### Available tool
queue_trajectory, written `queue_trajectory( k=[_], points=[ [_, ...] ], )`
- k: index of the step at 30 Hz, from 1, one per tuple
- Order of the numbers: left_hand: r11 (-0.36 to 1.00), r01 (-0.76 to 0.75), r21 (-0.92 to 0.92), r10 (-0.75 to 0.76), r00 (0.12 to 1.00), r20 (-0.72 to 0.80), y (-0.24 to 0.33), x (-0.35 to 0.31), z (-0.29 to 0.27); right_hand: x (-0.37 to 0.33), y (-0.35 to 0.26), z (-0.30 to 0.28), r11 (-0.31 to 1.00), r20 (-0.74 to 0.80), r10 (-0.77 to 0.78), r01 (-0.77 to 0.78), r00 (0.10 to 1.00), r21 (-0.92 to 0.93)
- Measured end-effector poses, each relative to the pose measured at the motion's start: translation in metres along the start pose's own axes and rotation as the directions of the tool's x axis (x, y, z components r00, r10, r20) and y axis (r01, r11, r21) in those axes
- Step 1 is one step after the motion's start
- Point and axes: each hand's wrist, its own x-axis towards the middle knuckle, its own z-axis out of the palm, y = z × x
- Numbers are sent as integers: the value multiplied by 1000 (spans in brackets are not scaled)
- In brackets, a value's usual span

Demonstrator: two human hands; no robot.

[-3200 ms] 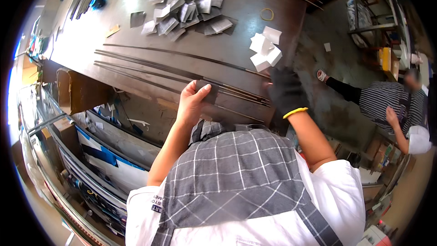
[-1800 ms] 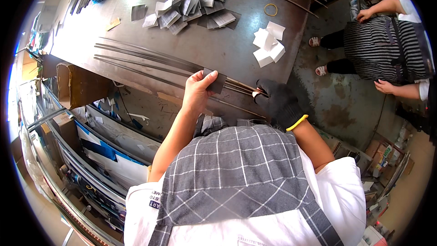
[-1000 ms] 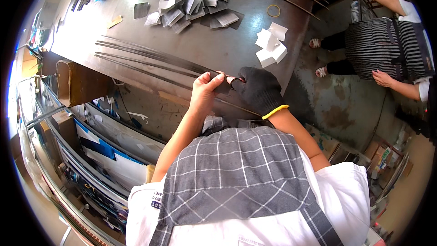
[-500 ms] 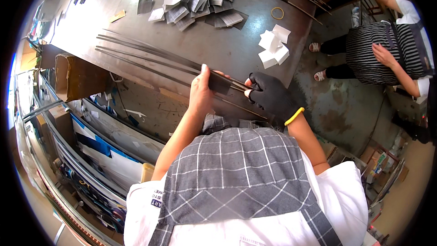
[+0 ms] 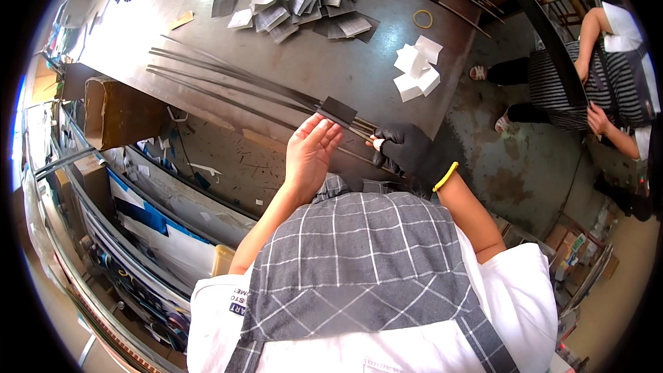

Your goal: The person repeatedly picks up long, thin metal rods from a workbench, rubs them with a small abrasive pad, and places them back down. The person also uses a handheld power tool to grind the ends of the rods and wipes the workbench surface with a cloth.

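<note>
The left hand [image 5: 311, 155], flat with fingers together, is touching the patch [image 5: 340, 110], which is lying partly unfolded; right of it, the right hand [image 5: 414, 154] is pinching rods [image 5: 364, 124].

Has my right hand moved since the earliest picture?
Yes: relative to the white pieces, the right hand has shifted left and lower in the picture.

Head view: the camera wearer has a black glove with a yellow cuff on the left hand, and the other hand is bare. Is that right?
Not quite: the black glove with the yellow cuff is on the right hand, as the head view shows. The other hand, here the left hand, is bare.
</note>
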Motion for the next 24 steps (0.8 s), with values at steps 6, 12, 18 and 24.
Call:
queue_trajectory(
  k=[6,12,18,24],
  points=[
    [998,-40,37,42,998,-48,-4,2,-8,6,6,4,963,137,-25,-13,990,269],
    [999,-49,11,49,999,-15,-2,-2,-9,-4,-12,7,939,233,120,-187,965,290],
    [997,-75,15,75,997,9,-4,-1,-17,-4,5,24,969,-26,-160,162,987,185],
    [996,-91,-12,91,996,-19,1,-3,-11,-5,-9,17,935,115,26,-65,993,350]
  ],
)
